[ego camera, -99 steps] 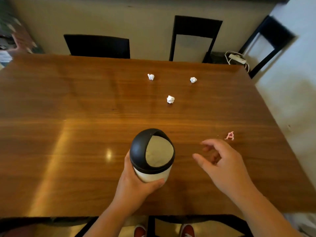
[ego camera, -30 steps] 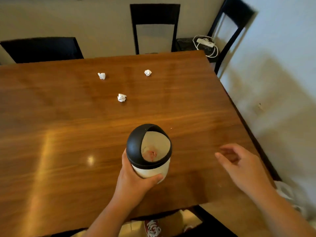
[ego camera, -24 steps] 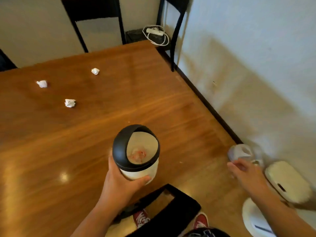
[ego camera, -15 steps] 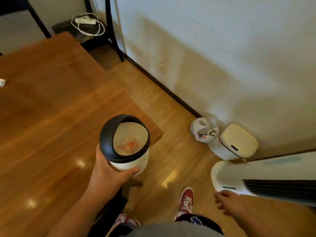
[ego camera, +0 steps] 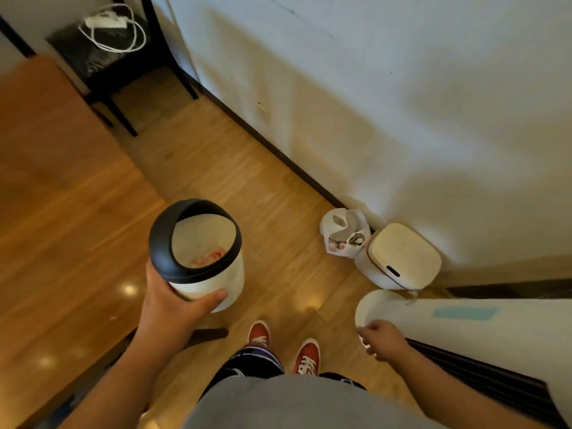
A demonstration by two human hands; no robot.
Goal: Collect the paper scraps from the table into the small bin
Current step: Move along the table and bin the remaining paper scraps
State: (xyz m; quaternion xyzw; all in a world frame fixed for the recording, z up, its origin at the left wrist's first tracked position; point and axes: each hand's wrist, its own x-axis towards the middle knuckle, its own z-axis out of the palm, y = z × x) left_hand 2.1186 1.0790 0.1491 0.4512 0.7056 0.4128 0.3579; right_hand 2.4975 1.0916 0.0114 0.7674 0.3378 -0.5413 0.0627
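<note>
At nine o'clock the wooden table (ego camera: 46, 212) is gleaming glossy, while the small bin (ego camera: 198, 258) is showing smooth white plastic under a matt black rim.

left hand (ego camera: 167, 308) gripping small bin (ego camera: 204, 261) (pink scrap (ego camera: 210, 257) inside)

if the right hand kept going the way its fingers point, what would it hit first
Probably the rounded end of the white appliance: the right hand has its loosely curled fingers aimed up and left at it, very close by. Depth is unclear, so contact can't be judged.

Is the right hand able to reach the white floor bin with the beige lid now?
Probably not without bending: the right hand hangs loosely curled, well above the white floor bin with the beige lid, though nothing blocks it.
</note>
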